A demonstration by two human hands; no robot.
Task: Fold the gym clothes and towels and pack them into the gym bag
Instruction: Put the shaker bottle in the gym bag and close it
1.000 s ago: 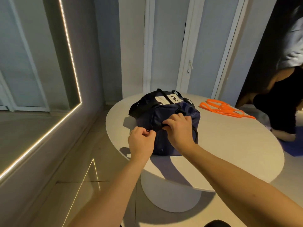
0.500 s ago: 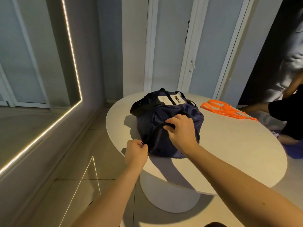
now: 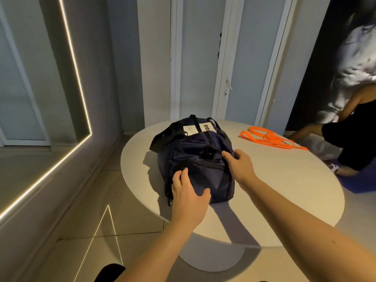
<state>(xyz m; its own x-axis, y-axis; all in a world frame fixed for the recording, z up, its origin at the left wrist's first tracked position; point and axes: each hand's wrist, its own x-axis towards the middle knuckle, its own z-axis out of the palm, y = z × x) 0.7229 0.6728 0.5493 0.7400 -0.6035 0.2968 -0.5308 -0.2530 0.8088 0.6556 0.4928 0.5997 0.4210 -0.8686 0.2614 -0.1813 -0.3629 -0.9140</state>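
Note:
A dark navy gym bag [image 3: 200,159] lies on the round white table [image 3: 284,190], with black straps and a white label on its far end. Its top zip looks closed, and the clothes and towels are not visible. My left hand [image 3: 188,192] rests flat on the bag's near end, fingers relaxed and thumb spread. My right hand [image 3: 238,164] holds the bag's upper right side by the black strap, thumb on top and fingers curled over the edge.
Orange bands [image 3: 270,138] lie on the table's far right. A person [image 3: 354,127] crouches beyond the table's right edge. A lit wall mirror [image 3: 40,98] is on the left, and doors [image 3: 203,68] stand behind the table.
My left hand let go of the zip pull at the bag's near left end and now lies flat on the bag. My right hand slid from the top middle to the right side.

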